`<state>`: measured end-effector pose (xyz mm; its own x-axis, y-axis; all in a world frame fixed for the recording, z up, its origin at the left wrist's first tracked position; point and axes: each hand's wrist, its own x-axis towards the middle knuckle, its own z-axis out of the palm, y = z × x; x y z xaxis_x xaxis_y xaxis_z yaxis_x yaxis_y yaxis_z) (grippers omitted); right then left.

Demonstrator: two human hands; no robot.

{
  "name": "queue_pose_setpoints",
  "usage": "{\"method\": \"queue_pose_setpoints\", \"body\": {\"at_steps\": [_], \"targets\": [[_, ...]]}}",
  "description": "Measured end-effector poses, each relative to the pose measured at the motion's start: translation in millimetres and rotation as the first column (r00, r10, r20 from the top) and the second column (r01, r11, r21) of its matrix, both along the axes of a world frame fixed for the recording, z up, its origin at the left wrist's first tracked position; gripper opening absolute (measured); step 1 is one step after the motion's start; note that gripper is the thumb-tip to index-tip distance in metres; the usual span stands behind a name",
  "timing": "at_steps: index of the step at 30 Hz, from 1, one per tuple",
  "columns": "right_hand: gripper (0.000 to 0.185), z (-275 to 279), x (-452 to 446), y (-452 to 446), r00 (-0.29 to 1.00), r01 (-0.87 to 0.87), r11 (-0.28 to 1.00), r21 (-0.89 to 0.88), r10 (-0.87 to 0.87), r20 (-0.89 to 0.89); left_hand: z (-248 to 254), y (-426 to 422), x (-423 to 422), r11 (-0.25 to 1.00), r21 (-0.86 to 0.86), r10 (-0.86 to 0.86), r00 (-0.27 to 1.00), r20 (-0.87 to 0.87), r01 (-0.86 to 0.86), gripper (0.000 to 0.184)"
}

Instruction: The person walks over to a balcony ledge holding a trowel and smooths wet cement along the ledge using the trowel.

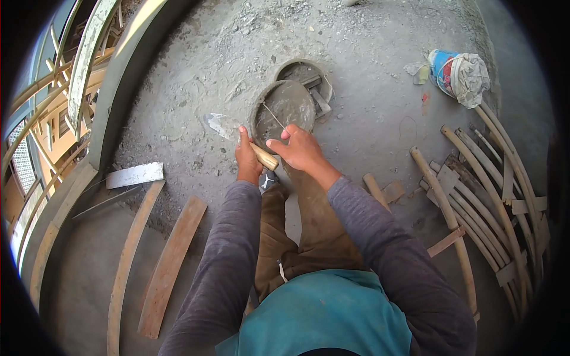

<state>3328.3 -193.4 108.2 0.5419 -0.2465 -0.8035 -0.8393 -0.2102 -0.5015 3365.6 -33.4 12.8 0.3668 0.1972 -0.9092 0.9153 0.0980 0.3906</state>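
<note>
Head view: a dusty grey floor (196, 77), strewn with rubble, spreads across the scene, bounded at left by a curved grey wall (113, 101). Along the right side lies a stack of round wooden poles (442, 196) with short cross-pieces fixed to some of them. On the left, near the person's arm, rest a long pale plank (130, 261), a broader reddish-brown board (172, 267) and a short white board (135, 176). Straight ahead of the person stands a round bucket (253, 115) filled with wet grey mix (291, 104); just behind it, partly hidden, a second bucket (303, 61) holds grey offcuts. Further off, at upper right, a blue-labelled pail (442, 71) has crumpled pale sacking at its mouth. Left of the filled bucket, a trowel (224, 126) points its grey-smeared blade up and away to the left, its wooden handle gripped in the left hand (248, 159). The right hand (301, 153), over the bucket's near edge, pinches the thin wire bail (274, 116) between thumb and fingers
</note>
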Motion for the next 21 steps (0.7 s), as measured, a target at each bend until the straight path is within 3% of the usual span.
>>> {"method": "queue_pose_setpoints", "body": {"at_steps": [7,9,14,21], "targets": [[0.05,5.3,8.4,-8.5,0.998,0.003,1.0,-0.008,-0.003,-0.064,-9.2,-11.7,-1.5,0.999,0.009,-0.032,0.999,-0.02,0.033,0.063],[0.05,4.4,9.1,-7.8,0.998,0.006,1.0,-0.016,-0.007,-0.063,-12.1,-12.3,-2.6,0.999,0.026,0.025,0.999,-0.029,-0.024,0.074],[0.048,1.4,14.8,-0.5,0.999,0.006,0.999,-0.053,-0.009,-0.052,-11.8,-9.7,0.6,0.999,0.038,0.01,1.0,-0.023,-0.009,0.077],[0.037,26.2,51.9,32.4,0.999,-0.039,0.996,-0.081,0.036,-0.04,-27.7,46.7,16.6,0.997,0.038,-0.06,0.997,-0.045,0.062,0.08]]}}
